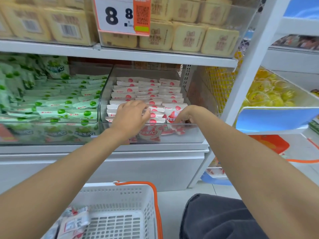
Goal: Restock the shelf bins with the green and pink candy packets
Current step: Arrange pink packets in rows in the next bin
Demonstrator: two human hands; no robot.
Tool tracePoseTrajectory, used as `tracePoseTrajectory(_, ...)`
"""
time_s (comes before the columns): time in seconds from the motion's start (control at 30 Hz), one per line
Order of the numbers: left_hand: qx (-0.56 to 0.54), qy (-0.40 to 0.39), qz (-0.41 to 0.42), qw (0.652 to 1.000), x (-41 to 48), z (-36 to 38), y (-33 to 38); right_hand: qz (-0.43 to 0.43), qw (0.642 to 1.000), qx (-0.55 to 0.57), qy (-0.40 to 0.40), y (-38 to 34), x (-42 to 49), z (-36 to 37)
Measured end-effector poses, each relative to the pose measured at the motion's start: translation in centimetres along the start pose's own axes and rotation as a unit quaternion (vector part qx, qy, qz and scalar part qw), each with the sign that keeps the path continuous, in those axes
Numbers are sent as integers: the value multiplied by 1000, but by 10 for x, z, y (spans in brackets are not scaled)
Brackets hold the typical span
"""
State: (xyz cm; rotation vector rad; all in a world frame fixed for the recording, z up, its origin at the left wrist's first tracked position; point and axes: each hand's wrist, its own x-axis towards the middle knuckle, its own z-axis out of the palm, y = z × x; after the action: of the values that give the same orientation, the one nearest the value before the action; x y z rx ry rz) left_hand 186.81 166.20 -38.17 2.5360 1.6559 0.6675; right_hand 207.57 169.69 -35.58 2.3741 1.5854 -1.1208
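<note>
Behind the right bin's (189, 135) clear front wall, pink packets (146, 91) lie in three rows, long sides running left to right, leaving free room only at the front right corner. Left hand (130, 118) curls its fingers over the front packets, gripping them; right hand (186, 113) dips fingers-down into that corner, grip hidden.

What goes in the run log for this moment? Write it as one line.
step: restocking | left hand: fingers curled over pink candy packets | right hand: fingertips down in clear bin front | white basket: holds spare packets
</note>
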Motion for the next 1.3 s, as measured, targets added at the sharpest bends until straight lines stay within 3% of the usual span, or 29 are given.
tracePoseTrajectory(0.4,-1,33,6,999,-1,3,0,-34,991,132,2,6,15,-3)
tracePoseTrajectory(0.6,-4,43,12,999,-2,2,1,-65,971,226,42,11,-1,-2)
tracePoseTrajectory(0.67,-13,56,13,998,-4,1,2,-68,967,231,87,12,-6,-4)
tracePoseTrajectory(0.8,-31,125,17,992,-18,-3,6,-103,963,133,212,10,-23,1)
tracePoseTrajectory(0.93,-60,193,16,979,-51,-6,5,-227,895,115,367,1,-48,24)
tracePoseTrajectory(1.0,-107,164,-15,981,-72,-3,-2,-294,849,78,433,-5,-66,48)
tracePoseTrajectory(1.1,-176,62,-84,979,-109,1,-24,-404,813,78,412,-15,-93,98)
tracePoseTrajectory(1.17,-179,-39,-128,975,-140,3,-48,-441,832,45,333,-20,-103,136)
tracePoseTrajectory(1.23,-149,-165,-157,962,-174,6,-77,-449,871,-39,194,-25,-110,175)
tracePoseTrajectory(1.3,-76,-280,-168,942,-205,11,-105,-441,882,-156,61,-29,-110,209)
